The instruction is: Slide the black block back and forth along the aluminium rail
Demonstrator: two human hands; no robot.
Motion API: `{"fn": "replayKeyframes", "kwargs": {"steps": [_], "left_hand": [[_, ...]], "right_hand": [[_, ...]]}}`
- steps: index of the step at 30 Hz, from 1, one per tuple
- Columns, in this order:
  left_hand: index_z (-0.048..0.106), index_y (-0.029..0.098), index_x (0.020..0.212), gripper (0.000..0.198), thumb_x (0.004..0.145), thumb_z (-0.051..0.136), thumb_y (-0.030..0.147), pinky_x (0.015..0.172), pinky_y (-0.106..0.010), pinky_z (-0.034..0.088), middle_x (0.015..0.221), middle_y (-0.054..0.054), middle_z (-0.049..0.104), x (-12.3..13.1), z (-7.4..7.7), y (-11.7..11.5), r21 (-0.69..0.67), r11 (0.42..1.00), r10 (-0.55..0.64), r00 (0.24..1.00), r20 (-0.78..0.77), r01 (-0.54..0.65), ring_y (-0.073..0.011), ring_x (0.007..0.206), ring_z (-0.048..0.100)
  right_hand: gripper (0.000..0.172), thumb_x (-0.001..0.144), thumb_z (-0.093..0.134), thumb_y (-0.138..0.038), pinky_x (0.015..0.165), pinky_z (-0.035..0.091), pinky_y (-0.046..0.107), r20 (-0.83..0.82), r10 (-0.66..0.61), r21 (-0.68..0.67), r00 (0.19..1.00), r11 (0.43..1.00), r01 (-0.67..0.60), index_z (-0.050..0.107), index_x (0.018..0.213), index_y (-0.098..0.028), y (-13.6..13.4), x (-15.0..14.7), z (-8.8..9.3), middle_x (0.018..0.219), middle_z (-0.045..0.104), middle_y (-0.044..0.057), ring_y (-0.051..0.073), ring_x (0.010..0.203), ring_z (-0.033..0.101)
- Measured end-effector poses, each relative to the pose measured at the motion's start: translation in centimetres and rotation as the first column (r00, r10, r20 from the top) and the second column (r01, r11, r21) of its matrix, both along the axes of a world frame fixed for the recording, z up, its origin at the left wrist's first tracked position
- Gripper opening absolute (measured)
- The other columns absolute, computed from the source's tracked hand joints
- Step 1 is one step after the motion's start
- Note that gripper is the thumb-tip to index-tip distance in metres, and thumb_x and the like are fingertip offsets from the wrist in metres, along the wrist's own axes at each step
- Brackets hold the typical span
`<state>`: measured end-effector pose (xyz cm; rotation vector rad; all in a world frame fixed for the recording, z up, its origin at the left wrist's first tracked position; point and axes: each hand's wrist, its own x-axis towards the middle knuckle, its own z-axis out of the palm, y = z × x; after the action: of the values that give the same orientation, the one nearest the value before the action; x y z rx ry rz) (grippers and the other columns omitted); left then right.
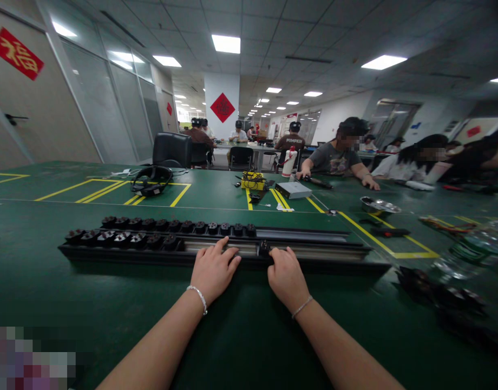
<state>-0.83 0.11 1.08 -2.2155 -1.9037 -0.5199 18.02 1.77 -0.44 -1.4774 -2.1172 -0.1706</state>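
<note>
A long black rail [306,244] with two grooves lies across the green table in front of me. Several small black parts [151,232] sit in rows along its left half. My left hand [213,269] rests flat on the rail's near edge, fingers stretched forward and apart, holding nothing. My right hand [285,273] lies just right of it, fingers curled over the rail around one small black part [264,248] in the near groove.
More loose black parts [439,295] lie at the right. A headset [151,181], a yellow box [253,180], a grey box [293,189] and a metal bowl [379,206] sit farther back. Other people work at the table's right side and beyond.
</note>
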Motion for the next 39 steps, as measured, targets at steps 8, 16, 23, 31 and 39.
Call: {"fn": "replayKeyframes", "kwargs": {"steps": [8,16,23,31,39], "left_hand": [[0.055,0.035,0.110,0.040,0.086,0.026,0.047,0.085,-0.038,0.034,0.134,-0.001,0.041,0.05,0.16,-0.09,-0.017,1.000,0.002,1.000,0.009,-0.002,-0.0201,0.100,0.051],[0.055,0.035,0.109,0.040,0.086,0.026,0.047,0.085,-0.038,0.034,0.133,-0.002,0.041,-0.02,-0.17,0.05,0.003,1.000,-0.003,1.000,0.005,0.003,-0.0206,0.101,0.051],[0.056,0.035,0.109,0.038,0.085,0.029,0.046,0.086,-0.038,0.034,0.134,-0.001,0.041,0.13,0.08,-0.11,-0.018,1.000,0.010,1.000,0.012,-0.010,-0.0201,0.101,0.051],[0.055,0.035,0.109,0.040,0.086,0.026,0.047,0.084,-0.038,0.034,0.133,-0.001,0.041,-0.02,-0.22,0.10,0.008,1.000,-0.004,1.000,0.008,0.004,-0.0203,0.100,0.052],[0.055,0.034,0.110,0.041,0.086,0.025,0.048,0.085,-0.039,0.034,0.134,-0.001,0.041,-0.04,-0.16,0.04,-0.013,1.000,-0.005,1.000,0.008,0.005,-0.0201,0.100,0.052]], "right_hand": [[0.021,0.070,0.036,-0.005,0.100,0.023,0.037,-0.043,0.016,-0.006,0.999,1.000,-0.016,0.051,0.079,-0.018,-0.11,-0.02,0.35,0.082,0.060,0.005,0.016,0.085,0.053],[0.020,0.070,0.036,-0.006,0.100,0.023,0.036,-0.025,-0.006,-0.004,1.000,1.000,0.006,0.050,0.078,-0.019,-0.13,0.01,0.33,0.082,0.060,0.004,0.016,0.084,0.053],[0.017,0.070,0.038,-0.008,0.096,0.026,0.034,0.019,-0.067,0.013,0.998,0.998,0.067,0.049,0.076,-0.019,-0.02,0.31,0.14,0.076,0.060,0.003,0.015,0.077,0.053],[0.017,0.069,0.037,-0.006,0.097,0.026,0.034,-0.018,-0.052,0.000,0.998,0.999,0.052,0.048,0.074,-0.019,-0.04,0.22,0.33,0.075,0.060,0.003,0.015,0.076,0.053],[0.019,0.070,0.036,-0.006,0.099,0.024,0.035,-0.029,-0.051,0.008,0.998,0.999,0.051,0.049,0.075,-0.019,0.06,0.37,0.12,0.078,0.060,0.004,0.015,0.078,0.053]]}}
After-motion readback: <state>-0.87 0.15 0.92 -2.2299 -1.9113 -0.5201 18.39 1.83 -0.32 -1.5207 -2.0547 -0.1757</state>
